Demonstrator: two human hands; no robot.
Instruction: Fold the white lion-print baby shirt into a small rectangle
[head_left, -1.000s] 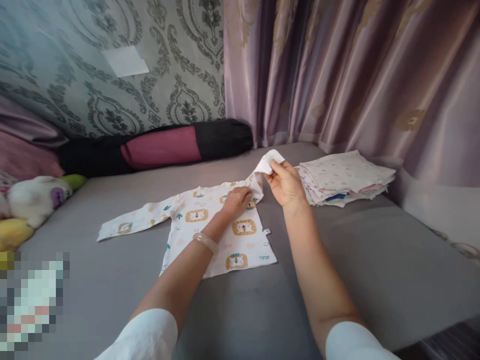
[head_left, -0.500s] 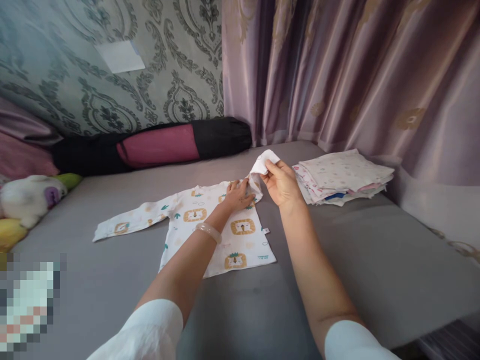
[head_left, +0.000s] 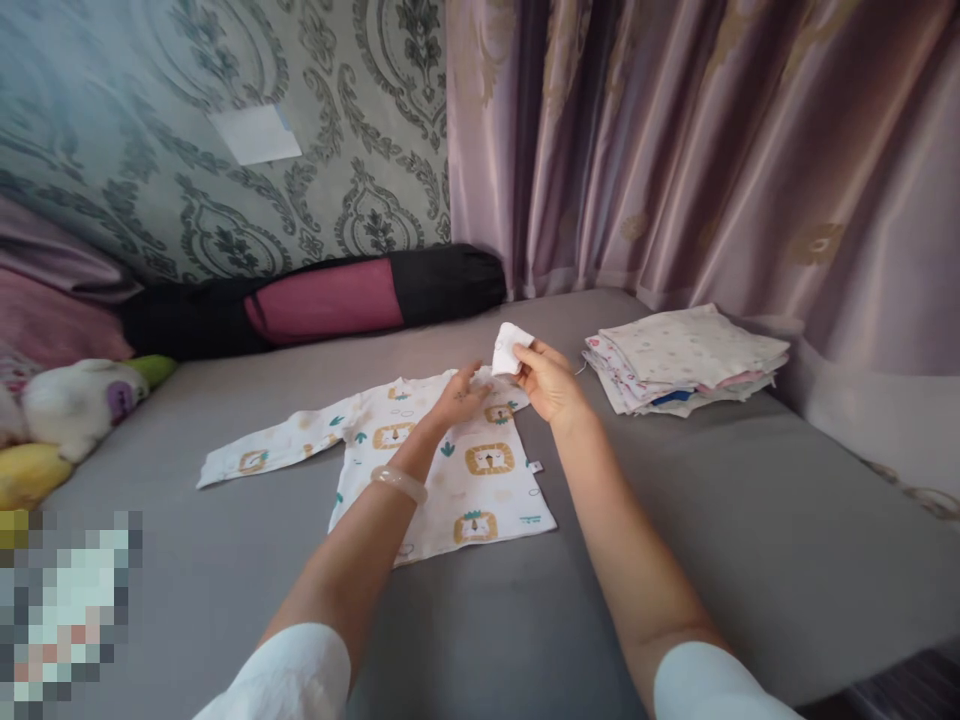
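Right hand (head_left: 551, 382) pinches sleeve cuff (head_left: 508, 349); left hand (head_left: 455, 397), fingers spread loose, over lion-print shirt (head_left: 469, 490). Seemingly sleeve-folding; next needs cuff laid flat.

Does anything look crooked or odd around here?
Nothing looks spilled. The shirt looks lopsided: one sleeve lies stretched out while the right hand holds up the other. The stack has uneven edges, with something blue showing between layers. A blocky patch at lower left hides what's there.
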